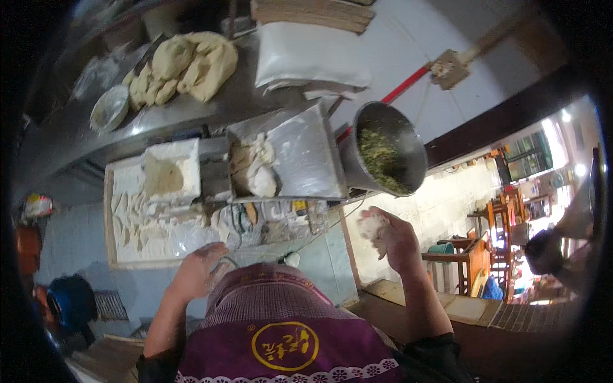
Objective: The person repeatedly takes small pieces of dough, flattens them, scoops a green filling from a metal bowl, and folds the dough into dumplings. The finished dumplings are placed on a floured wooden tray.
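Observation:
My left hand (197, 272) hangs over the front of the apron, fingers apart and nothing visible in them. The near right corner of a shallow floured tray (189, 239) lies just beyond it. My right hand (395, 242) is raised at the right, its palm partly turned up, with a pale, blurred piece of dough (373, 226) in the fingers. Above that hand, a metal hopper (348, 165) holds chopped green filling (380, 155). Left of the hopper, a metal machine top (306, 153) carries lumps of white dough (261, 179). Flat, whitish dough pieces (127, 210) lie in the floured tray.
A white floury box (192, 165) stands over the tray. On the steel counter (158, 122) behind are a large dough mass (206, 62), a floured bowl (109, 109) and a white sack (311, 55). Wooden chairs (471, 268) stand at the right.

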`<state>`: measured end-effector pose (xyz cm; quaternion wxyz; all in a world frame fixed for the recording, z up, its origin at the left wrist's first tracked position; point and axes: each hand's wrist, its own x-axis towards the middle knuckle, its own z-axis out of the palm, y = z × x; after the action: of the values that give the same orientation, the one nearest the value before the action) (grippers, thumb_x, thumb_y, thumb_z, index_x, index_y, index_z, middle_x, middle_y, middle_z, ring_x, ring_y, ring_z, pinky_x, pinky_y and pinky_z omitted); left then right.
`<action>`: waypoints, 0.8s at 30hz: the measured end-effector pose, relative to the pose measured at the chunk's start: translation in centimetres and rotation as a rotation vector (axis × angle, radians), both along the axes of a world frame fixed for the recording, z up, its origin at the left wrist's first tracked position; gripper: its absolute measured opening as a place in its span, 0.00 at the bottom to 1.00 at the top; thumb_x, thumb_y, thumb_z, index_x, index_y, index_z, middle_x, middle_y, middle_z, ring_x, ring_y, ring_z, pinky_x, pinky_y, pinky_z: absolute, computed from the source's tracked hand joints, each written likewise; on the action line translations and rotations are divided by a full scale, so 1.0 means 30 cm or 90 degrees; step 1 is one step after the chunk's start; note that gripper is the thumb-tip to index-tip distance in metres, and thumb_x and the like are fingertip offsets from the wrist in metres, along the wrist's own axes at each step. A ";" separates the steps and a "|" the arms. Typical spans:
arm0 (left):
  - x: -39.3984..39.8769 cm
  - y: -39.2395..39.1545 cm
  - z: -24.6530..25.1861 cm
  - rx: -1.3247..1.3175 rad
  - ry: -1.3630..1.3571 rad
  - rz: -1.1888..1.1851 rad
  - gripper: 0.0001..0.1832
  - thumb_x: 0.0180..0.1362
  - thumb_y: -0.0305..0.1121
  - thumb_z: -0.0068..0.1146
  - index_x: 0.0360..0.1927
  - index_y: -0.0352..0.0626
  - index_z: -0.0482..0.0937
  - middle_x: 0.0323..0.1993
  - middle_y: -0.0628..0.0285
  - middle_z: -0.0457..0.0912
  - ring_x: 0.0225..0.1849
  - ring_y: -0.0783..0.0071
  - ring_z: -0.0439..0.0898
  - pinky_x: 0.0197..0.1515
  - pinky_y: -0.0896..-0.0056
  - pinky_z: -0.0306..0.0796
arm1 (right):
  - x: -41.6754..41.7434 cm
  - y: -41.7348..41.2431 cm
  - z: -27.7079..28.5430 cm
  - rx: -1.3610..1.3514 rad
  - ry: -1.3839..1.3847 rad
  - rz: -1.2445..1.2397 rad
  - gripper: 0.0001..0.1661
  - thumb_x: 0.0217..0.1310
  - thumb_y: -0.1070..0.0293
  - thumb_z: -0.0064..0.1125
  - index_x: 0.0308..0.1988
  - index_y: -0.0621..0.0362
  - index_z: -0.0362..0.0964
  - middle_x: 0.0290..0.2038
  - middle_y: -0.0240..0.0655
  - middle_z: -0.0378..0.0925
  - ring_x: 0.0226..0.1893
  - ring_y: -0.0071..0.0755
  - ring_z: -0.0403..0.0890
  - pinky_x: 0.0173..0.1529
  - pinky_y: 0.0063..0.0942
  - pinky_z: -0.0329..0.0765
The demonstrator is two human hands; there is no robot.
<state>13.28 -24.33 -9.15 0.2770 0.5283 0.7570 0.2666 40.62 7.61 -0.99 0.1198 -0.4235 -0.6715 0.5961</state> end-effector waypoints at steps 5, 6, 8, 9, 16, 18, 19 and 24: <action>-0.030 -0.089 -0.083 -0.026 -0.020 0.044 0.20 0.62 0.38 0.57 0.53 0.37 0.77 0.55 0.45 0.77 0.55 0.44 0.76 0.59 0.55 0.71 | -0.280 -0.097 0.061 -0.369 0.188 0.068 0.29 0.57 0.71 0.47 0.59 0.69 0.62 0.48 0.57 0.76 0.48 0.55 0.81 0.49 0.44 0.81; -0.041 -0.107 -0.086 -0.026 -0.023 0.055 0.20 0.62 0.38 0.57 0.52 0.37 0.77 0.54 0.45 0.78 0.54 0.44 0.77 0.58 0.55 0.71 | -0.338 -0.104 0.066 -0.332 0.150 0.080 0.25 0.61 0.70 0.46 0.56 0.69 0.63 0.47 0.57 0.76 0.46 0.54 0.81 0.47 0.43 0.81; -0.052 -0.138 -0.111 -0.022 -0.033 0.076 0.19 0.62 0.39 0.56 0.52 0.37 0.77 0.54 0.45 0.78 0.53 0.44 0.77 0.57 0.54 0.72 | -0.431 -0.107 0.035 -0.290 0.095 0.103 0.17 0.69 0.66 0.42 0.48 0.68 0.66 0.44 0.56 0.77 0.42 0.52 0.82 0.42 0.42 0.82; -0.055 -0.152 -0.127 -0.019 -0.023 0.082 0.18 0.63 0.39 0.56 0.51 0.37 0.77 0.53 0.45 0.78 0.52 0.44 0.77 0.56 0.54 0.72 | -0.471 -0.106 0.028 -0.268 0.079 0.108 0.16 0.70 0.65 0.42 0.47 0.69 0.67 0.43 0.56 0.77 0.42 0.52 0.82 0.41 0.42 0.82; -0.061 -0.230 -0.275 -0.059 -0.105 0.153 0.18 0.62 0.38 0.55 0.52 0.38 0.76 0.46 0.44 0.81 0.45 0.42 0.79 0.49 0.50 0.73 | -0.833 0.030 -0.201 0.821 -0.164 0.441 0.13 0.65 0.64 0.56 0.44 0.61 0.75 0.38 0.48 0.83 0.33 0.41 0.86 0.38 0.30 0.82; -0.063 -0.226 -0.377 -0.095 -0.125 0.161 0.20 0.62 0.39 0.55 0.53 0.39 0.75 0.43 0.43 0.81 0.45 0.42 0.80 0.49 0.50 0.73 | -0.943 0.005 -0.234 0.705 -0.131 0.384 0.15 0.63 0.63 0.60 0.47 0.60 0.76 0.40 0.49 0.82 0.38 0.44 0.85 0.43 0.33 0.81; -0.064 -0.218 -0.438 -0.113 -0.111 0.154 0.20 0.62 0.39 0.54 0.54 0.39 0.74 0.41 0.43 0.81 0.44 0.43 0.80 0.48 0.50 0.73 | -0.983 0.003 -0.290 0.642 -0.140 0.421 0.17 0.62 0.63 0.60 0.48 0.60 0.76 0.41 0.50 0.82 0.40 0.47 0.85 0.45 0.35 0.81; -0.103 -0.025 -0.557 -0.215 -0.101 0.213 0.24 0.63 0.39 0.48 0.59 0.35 0.69 0.44 0.42 0.80 0.44 0.47 0.81 0.48 0.53 0.77 | -0.929 0.008 -0.576 0.601 -0.235 0.609 0.22 0.61 0.62 0.61 0.52 0.64 0.75 0.57 0.54 0.73 0.61 0.57 0.71 0.64 0.41 0.67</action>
<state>10.20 -25.10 -25.86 0.3716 0.3193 0.8438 0.2192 12.76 7.84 -18.26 -0.1008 -0.0785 -0.9810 0.1462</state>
